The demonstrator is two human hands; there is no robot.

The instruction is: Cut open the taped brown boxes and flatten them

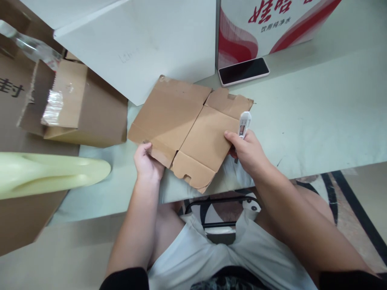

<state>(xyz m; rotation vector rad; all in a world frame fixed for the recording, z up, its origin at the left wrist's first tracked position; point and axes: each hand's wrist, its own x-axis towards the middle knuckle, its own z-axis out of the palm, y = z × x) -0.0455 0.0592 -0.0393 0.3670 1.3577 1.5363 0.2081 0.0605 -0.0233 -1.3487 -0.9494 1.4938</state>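
A flattened brown cardboard box (181, 121), with creases, slots and tabbed flaps, is held between my two hands over the table. My left hand (148, 163) grips its lower left edge, thumb on top and the other fingers hidden underneath. At the right edge, my right hand (248, 151) pinches the cardboard with its thumb on top. The same hand also holds a white utility knife (244, 123), its head pointing away from me. Whether the knife's blade is out, I cannot tell.
A phone (244, 71) lies by a red-and-white carton (272, 28). A white box (145, 44) stands behind the cardboard. On the left are an open brown box (99, 104), a plastic bottle (36, 48) and a pale yellow plastic object (60, 173). The table's (326, 121) front edge borders my lap.
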